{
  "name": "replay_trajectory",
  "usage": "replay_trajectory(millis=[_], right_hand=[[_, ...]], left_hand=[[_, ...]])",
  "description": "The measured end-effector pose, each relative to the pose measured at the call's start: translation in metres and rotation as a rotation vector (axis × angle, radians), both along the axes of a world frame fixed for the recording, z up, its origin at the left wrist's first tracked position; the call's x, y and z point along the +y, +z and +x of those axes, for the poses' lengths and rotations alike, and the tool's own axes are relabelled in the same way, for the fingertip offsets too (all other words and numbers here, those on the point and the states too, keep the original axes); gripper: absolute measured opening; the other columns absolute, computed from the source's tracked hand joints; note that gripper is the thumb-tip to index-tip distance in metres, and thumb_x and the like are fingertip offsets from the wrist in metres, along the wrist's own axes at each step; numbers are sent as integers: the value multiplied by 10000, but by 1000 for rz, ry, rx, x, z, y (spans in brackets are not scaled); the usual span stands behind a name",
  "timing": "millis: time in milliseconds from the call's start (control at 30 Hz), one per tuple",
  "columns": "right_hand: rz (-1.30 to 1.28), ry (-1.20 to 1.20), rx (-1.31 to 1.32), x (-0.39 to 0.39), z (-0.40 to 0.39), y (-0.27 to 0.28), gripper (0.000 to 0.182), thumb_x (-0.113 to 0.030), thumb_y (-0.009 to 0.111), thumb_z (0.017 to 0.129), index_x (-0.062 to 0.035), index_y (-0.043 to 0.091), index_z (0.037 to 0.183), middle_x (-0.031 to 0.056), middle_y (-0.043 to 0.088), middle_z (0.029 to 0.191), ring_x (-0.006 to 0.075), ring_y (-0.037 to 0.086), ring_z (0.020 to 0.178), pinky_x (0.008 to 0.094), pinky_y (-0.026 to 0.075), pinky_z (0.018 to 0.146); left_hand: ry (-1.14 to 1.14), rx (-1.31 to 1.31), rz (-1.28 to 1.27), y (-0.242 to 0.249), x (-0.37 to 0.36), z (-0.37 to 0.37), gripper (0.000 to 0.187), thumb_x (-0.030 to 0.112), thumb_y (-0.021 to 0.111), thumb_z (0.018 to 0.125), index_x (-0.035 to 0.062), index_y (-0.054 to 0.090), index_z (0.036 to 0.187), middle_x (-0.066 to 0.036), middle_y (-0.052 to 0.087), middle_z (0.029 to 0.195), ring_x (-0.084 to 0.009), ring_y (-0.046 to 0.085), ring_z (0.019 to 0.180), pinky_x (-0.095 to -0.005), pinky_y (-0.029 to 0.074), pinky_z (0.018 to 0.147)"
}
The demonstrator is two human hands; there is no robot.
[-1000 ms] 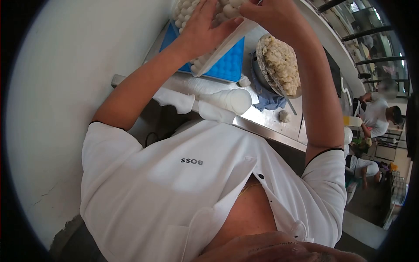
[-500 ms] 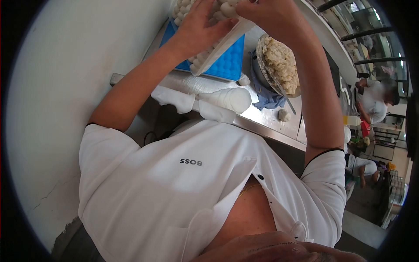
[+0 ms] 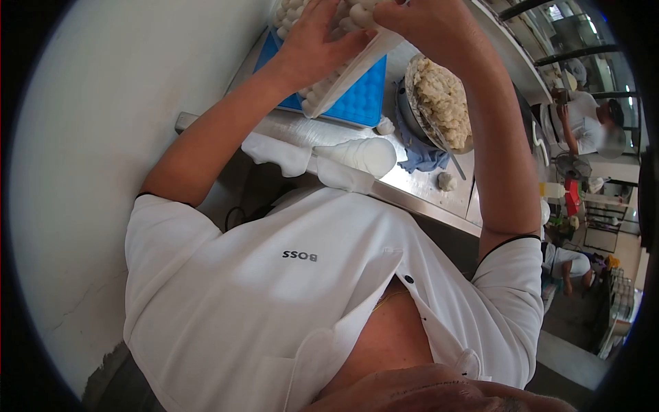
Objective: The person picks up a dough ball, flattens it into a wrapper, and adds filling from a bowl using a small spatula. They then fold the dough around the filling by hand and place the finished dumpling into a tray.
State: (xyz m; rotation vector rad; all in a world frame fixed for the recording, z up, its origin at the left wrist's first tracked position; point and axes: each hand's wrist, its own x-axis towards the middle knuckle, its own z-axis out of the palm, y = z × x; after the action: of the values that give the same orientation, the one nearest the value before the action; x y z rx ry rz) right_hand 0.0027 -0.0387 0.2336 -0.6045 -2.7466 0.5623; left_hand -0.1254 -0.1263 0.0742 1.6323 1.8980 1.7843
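At the top edge, a clear plastic tray point(image 3: 347, 79) filled with white dough balls point(image 3: 360, 15) stands tilted over a blue tray with round bumps point(image 3: 364, 96). My left hand point(image 3: 317, 44) lies over the dough balls, thumb and fingers spread; its fingertips are cut off by the frame. My right hand point(image 3: 412, 17) is closed at the right side of the clear tray, thumb and finger bent together. What it pinches is hidden at the frame's edge.
Right of the trays stands a metal bowl of pale chunky filling point(image 3: 439, 99) with a utensil, on a blue cloth point(image 3: 422, 158). Stacked white cups point(image 3: 364, 156) and white cloth point(image 3: 278, 154) lie by the counter's front edge. A wall point(image 3: 123, 103) rises at left; co-workers point(image 3: 583, 120) are at right.
Both hands keep nearly the same place at the tray. The view has shifted slightly. In the background, a co-worker's upper body and arm have moved.
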Motion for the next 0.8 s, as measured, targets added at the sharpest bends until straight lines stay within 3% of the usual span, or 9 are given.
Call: replay_trajectory(millis=[367,567,667,733,800], right_hand=[[-53,-20,-21,-12,0,8,229,-160,655,753,51,618,835,134,588,704,211,550,677,364,420,611],[25,8,11,-19,6,9,215,-151,651,755,49,612,821,129,582,699,207,545,670,362,419,605],[-17,-35,-10,-7,-3,0,205,-147,650,754,45,605,808,129,577,694,207,543,668,365,417,600],[-5,-48,-21,-7,-2,0,201,-145,650,753,44,602,802,130,576,692,207,543,667,366,416,599],[6,-60,-33,-11,-1,4,197,-142,649,751,42,599,797,131,575,690,207,543,666,367,416,597]], left_hand=[[-75,-79,57,3,-4,0,816,317,721,889,-108,314,1455,-297,361,1476,-342,365,1389,-398,300,1144],[1,42,20,-2,-3,-3,802,299,722,890,-100,318,1457,-290,370,1467,-340,377,1379,-392,305,1140],[-28,20,53,0,-2,-2,804,289,723,892,-97,307,1463,-281,365,1472,-324,379,1376,-386,322,1130],[-141,-168,84,4,-5,3,804,268,724,893,-96,296,1467,-270,371,1463,-304,386,1365,-379,344,1117],[-108,-107,68,-1,-3,-1,801,255,723,895,-96,290,1470,-261,373,1458,-292,388,1360,-372,357,1108]])
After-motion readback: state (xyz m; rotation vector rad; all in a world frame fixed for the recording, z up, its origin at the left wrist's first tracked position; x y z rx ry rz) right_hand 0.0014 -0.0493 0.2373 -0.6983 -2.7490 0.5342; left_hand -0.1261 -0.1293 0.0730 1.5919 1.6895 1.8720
